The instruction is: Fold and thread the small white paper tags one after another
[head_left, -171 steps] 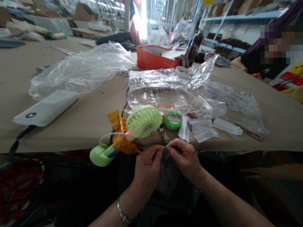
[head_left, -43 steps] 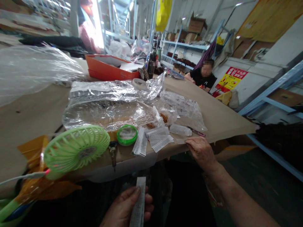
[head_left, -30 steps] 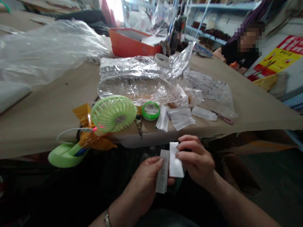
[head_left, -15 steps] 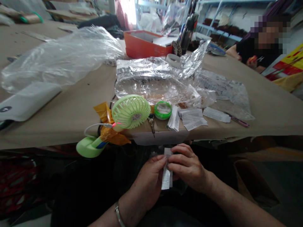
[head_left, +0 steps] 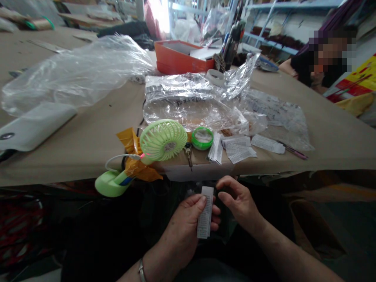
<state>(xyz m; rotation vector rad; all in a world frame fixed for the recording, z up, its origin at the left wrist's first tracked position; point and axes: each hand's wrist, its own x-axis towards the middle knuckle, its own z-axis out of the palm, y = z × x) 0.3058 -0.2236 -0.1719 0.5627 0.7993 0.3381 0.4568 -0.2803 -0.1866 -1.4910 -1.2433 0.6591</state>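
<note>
My left hand (head_left: 189,219) grips a narrow stack of white printed labels (head_left: 205,219), thumb on top and fingers behind. Just to the right, my right hand (head_left: 239,201) is off the labels, its thumb and forefinger apart and curved with nothing seen between them. Both hands are below the table's front edge, over my dark lap. On the table above them lie more printed labels in a fanned bundle (head_left: 216,148), an overlapping pile (head_left: 239,148) and a strip at the right (head_left: 268,143).
A green fan (head_left: 163,140) stands at the table edge beside a small screwdriver-like tool (head_left: 188,156) and a round green tub (head_left: 202,138). Clear plastic bags (head_left: 194,105) and an orange box (head_left: 183,58) lie behind. A pen (head_left: 295,152) is at right; another person sits beyond.
My right hand has let go of the labels and moved slightly right, its fingers opening. The labels in my left hand now show their printed face more fully.
</note>
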